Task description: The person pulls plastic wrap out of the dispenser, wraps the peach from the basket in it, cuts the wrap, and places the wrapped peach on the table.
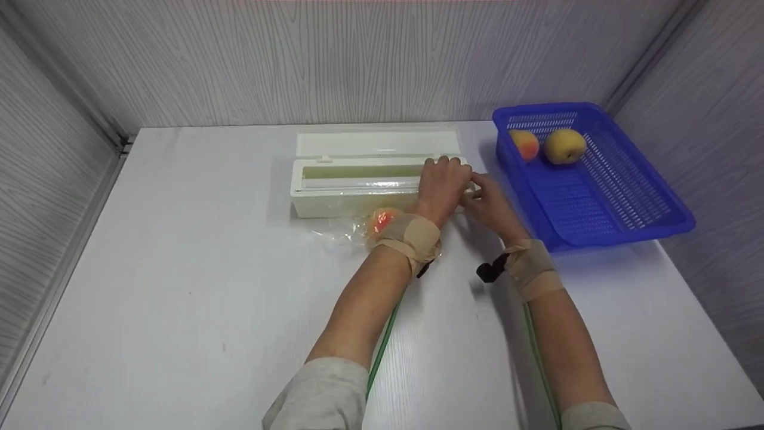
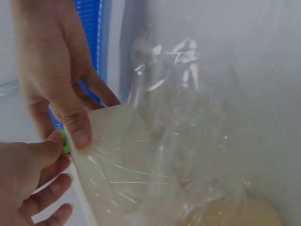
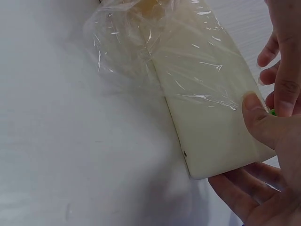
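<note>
Head view: left hand (image 1: 440, 184) and right hand (image 1: 490, 208) meet at the right end of one white box (image 1: 305, 208).
The left pinches one green tab (image 2: 65, 142); the right clamps the box's end. The box looks stiff and light, best held there; the film (image 1: 337, 232) (thin, probably clingy) wants gentle edge holds. One fruit (image 1: 382, 222), likely easily bruised, lies before the box under film; rightward, one blue basket (image 1: 632, 237) holds two more, a rear fruit (image 1: 565, 147) and a left fruit (image 1: 526, 145).

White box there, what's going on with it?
A person's right hand grips the end of the open white box, while the left hand pinches a small green piece at its edge. Clear film hangs over the box's front and onto a fruit lying before it. Two more fruits sit in the blue basket.
</note>
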The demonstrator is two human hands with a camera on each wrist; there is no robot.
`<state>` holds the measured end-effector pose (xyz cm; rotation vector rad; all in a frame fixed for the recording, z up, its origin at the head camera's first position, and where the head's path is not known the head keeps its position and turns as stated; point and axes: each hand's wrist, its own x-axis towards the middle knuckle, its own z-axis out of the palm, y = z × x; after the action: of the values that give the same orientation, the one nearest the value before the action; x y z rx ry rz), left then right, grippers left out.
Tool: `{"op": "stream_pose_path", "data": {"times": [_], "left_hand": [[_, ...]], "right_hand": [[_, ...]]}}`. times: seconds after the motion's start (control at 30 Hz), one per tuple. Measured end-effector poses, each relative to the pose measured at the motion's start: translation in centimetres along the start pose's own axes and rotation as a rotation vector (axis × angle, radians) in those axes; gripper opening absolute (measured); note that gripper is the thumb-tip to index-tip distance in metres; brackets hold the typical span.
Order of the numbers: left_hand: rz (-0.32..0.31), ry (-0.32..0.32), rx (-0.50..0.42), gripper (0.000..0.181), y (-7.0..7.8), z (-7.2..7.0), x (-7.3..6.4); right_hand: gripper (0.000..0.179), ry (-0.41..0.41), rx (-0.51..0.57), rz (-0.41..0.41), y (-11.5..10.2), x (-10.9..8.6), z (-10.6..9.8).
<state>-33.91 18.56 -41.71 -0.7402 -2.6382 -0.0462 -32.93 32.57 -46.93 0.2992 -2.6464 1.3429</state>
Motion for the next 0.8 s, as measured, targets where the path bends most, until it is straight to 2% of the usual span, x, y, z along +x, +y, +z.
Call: {"op": "stream_pose_path", "data": {"times": [0.13, 0.33, 0.47, 0.57, 0.67, 0.8], "left_hand": [[0.032, 0.028, 0.001, 0.024, -0.2, 0.4, -0.1], [0.156, 0.085, 0.040, 0.024, -0.5, 0.4, -0.1], [0.210, 0.080, 0.082, 0.024, -0.4, 0.3, -0.1], [0.198, 0.077, 0.075, 0.023, -0.2, 0.4, 0.0], [0.143, 0.080, 0.032, 0.020, -0.1, 0.7, 0.0], [0.054, 0.059, -0.028, 0.017, -0.2, 0.8, 0.1]], "right_hand": [[0.043, -0.016, -0.006, 0.003, -0.2, 0.1, 0.0], [0.035, 0.004, -0.038, -0.002, 0.0, 0.0, -0.1], [0.032, 0.006, -0.043, 0.032, 0.1, -0.1, -0.1], [0.030, 0.018, -0.045, 0.032, 0.2, 0.0, -0.1], [0.029, 0.028, -0.040, 0.000, 0.2, 0.1, -0.1], [0.034, -0.012, -0.029, -0.004, -1.9, -0.3, -0.3]]}}
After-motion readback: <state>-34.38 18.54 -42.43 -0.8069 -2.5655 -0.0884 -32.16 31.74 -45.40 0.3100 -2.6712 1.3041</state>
